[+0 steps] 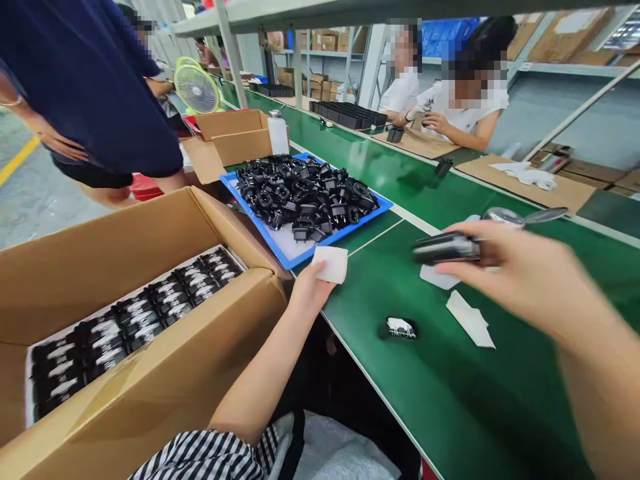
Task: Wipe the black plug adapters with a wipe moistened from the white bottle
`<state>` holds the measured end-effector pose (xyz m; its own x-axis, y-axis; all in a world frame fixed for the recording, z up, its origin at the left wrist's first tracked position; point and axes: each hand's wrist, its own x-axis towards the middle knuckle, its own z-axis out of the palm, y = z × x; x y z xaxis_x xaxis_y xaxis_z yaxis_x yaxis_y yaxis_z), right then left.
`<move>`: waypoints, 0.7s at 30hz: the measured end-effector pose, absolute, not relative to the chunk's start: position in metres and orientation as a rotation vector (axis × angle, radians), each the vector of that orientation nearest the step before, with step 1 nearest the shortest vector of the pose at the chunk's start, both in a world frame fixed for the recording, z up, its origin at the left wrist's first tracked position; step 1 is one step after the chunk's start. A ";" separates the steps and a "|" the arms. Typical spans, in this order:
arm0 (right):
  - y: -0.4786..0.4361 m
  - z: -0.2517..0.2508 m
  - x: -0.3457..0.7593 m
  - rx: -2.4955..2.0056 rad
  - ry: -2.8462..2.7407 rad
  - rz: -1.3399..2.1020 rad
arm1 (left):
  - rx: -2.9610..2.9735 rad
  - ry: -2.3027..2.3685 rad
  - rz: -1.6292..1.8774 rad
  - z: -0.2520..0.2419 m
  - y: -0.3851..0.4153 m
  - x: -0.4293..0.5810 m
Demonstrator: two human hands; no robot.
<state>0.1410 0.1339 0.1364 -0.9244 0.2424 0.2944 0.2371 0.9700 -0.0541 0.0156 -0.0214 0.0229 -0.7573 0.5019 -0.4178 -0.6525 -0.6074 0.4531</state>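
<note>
My left hand (311,285) pinches a small white square pad (331,264) at the near edge of the green conveyor belt (450,393), just in front of a blue tray (280,248). My right hand (520,270) hovers over the belt, its fingers closed on a dark flat object (444,248) that looks like a black adapter. One black adapter with a white label (400,327) lies on the belt between my hands. Two white paper scraps (470,320) lie under my right hand.
The blue tray holds a heap of black adapters (305,195). An open cardboard box (150,360) at my left holds rows of packed adapters. A person in dark blue (95,87) stands at the left. Two seated people (465,100) work across the belt. A fan (196,87) and a carton (235,137) stand behind.
</note>
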 end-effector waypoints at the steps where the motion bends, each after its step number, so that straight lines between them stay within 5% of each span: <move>1: 0.130 0.128 0.136 -0.340 -2.902 0.076 | -0.353 0.777 2.323 0.026 -0.024 0.019; 10: 0.130 0.062 0.108 -0.385 -3.057 0.457 | -0.148 0.817 2.258 0.036 -0.038 0.042; 16: 0.113 0.090 0.124 -0.133 -2.561 1.594 | 0.455 0.952 2.167 0.052 -0.024 0.066; 21: 0.117 0.090 0.132 -0.267 -2.241 1.922 | 0.766 1.241 2.046 0.056 -0.019 0.072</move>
<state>0.1322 0.1174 0.0897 -0.9682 0.2497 0.0172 0.0210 0.1494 -0.9886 0.0725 -0.0190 0.0556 -0.6405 0.7515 0.1583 -0.2071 -0.3676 0.9066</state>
